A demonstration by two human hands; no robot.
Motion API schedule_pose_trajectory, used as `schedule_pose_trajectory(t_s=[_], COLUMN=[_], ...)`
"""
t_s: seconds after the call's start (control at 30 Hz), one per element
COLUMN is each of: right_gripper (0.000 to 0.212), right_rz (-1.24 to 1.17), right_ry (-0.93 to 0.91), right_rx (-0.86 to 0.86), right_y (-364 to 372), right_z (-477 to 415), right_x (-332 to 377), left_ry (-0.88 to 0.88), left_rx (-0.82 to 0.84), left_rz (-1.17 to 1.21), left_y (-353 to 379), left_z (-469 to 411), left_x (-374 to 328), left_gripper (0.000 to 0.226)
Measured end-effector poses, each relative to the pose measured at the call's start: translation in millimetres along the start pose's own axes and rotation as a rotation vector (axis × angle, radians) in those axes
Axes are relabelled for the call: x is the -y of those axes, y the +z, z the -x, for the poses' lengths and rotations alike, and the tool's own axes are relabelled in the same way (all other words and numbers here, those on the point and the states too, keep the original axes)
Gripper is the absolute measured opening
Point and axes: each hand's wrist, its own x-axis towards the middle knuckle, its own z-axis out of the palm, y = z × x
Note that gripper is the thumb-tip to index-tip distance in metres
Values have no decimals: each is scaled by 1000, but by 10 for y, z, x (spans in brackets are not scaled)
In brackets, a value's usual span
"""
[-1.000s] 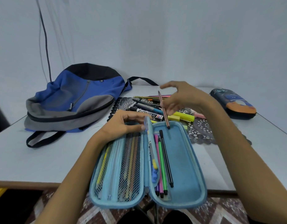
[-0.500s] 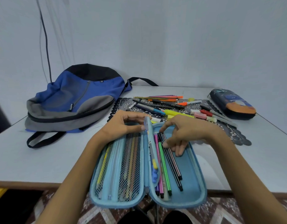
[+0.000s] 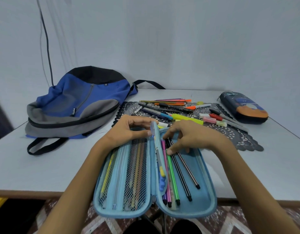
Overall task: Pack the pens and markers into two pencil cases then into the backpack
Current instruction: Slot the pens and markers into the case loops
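My left hand [image 3: 129,130] pinches the divider flap [image 3: 156,149] of the open pencil case [image 3: 205,191]; my right hand [image 3: 193,139] pinches black pens [image 3: 179,171] lying in its right half.

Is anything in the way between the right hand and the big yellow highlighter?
Nothing visible does. The yellow highlighter lies on the mat just beyond the right hand, whose fingers rest on pens in the blue case.

right hand [image 3: 191,137]: down from mid-air into the blue pencil case [image 3: 203,186]
brown striped pen [image 3: 187,169]: no longer held aloft, lies beside the black pen [image 3: 181,179]
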Motion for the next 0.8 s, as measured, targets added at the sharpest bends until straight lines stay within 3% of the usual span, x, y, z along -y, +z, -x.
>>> schedule_pose_trajectory(t_s=[0.23, 0.57, 0.73, 0.8], right_gripper=[34, 28, 13, 12], right_rz=[-257, -320, -168, -70], right_ry=[100, 107, -13, -72], right_rx=[-33, -43, -352, -381], right_y=[55, 54, -99, -111], right_z=[22, 123, -256, -497], right_x=[-47, -40, -57, -3], left_ry=[-2, 16, 24, 26], left_rx=[2, 3, 17, 17], left_rz=[3, -10, 15, 42], left_y=[-4, -1, 7, 14], left_z=[9, 7, 10, 19], left_x=[2, -6, -23, -37], left_gripper=[41, 40, 41, 41])
